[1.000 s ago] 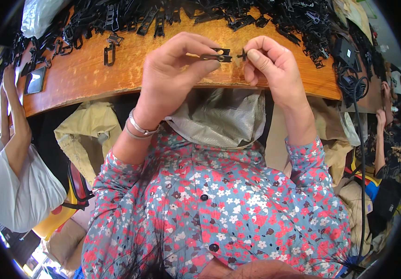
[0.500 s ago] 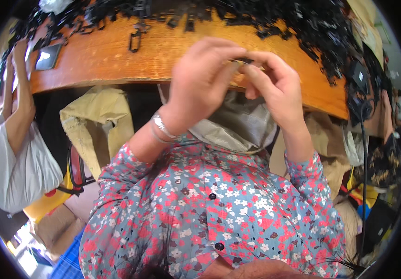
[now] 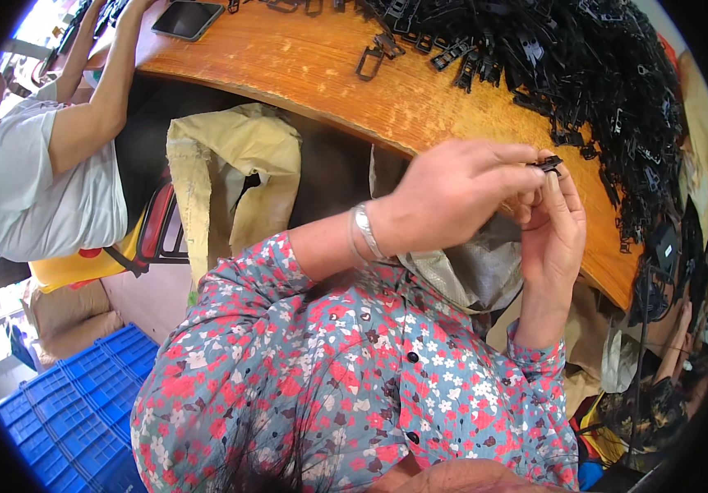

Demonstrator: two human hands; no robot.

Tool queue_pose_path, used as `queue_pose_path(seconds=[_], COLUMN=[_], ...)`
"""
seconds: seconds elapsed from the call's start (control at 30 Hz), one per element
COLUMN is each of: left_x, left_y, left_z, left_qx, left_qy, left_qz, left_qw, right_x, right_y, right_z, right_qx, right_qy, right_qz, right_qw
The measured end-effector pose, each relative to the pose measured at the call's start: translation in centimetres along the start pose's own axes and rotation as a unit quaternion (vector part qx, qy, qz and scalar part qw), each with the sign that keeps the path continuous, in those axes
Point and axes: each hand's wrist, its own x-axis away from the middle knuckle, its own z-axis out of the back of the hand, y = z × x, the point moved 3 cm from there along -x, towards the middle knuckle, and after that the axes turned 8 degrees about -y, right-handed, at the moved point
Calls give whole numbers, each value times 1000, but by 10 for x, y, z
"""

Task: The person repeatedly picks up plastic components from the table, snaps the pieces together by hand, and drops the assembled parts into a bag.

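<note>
**Black part (image 3: 548, 166) pinched between left hand (image 3: 452, 197) and right hand (image 3: 558, 234)**

Head view: the part is small, dark and slim, with a narrow end jutting up to the right; the rest is covered, so its full shape cannot be told.

The surface (image 3: 313, 70) is orange-brown wood with a worn edge. A big pile (image 3: 584, 74) of black pieces covers its far right, 1 frame-like piece (image 3: 368, 62) lies loose to the left, and a phone (image 3: 188, 20) lies farther left. Below the edge are a grey sack (image 3: 489, 267) and a tan sack (image 3: 192, 177); blue crates (image 3: 83, 411) stand at lower left. A co-worker (image 3: 50, 177) in a pale shirt sits at the left.

The part is at the tips of both hands' fingers, near the surface's edge. The left fingers close narrowly on its left end; the right thumb presses from below, with the right fingers curled behind.
</note>
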Motion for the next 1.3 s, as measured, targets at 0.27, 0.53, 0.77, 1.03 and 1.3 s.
queue_pose_path(seconds=[0.27, 0.53, 0.77, 1.03, 1.3], left_x=[10, 5, 10, 5, 14], left_y=[-81, -94, -60, -28, -29], left_z=[94, 91, 62, 2, -2], left_qx=[-358, -356, 8, 457, 505], left_qy=[51, -12, -7, -10, -59], left_qz=[177, 226, 386, 381, 352], left_qw=[915, 907, 923, 803, 786], right_x=[4, -4, -4, -7, -9], right_y=[-10, 4, 15, 4, 2], right_z=[-3, -22, -35, -46, -31], right_qx=[212, 264, 234, 217, 230], right_qy=[-26, -77, -77, -43, -8], right_qz=[17, 18, 16, 82, 108], right_qw=[977, 961, 969, 972, 967])
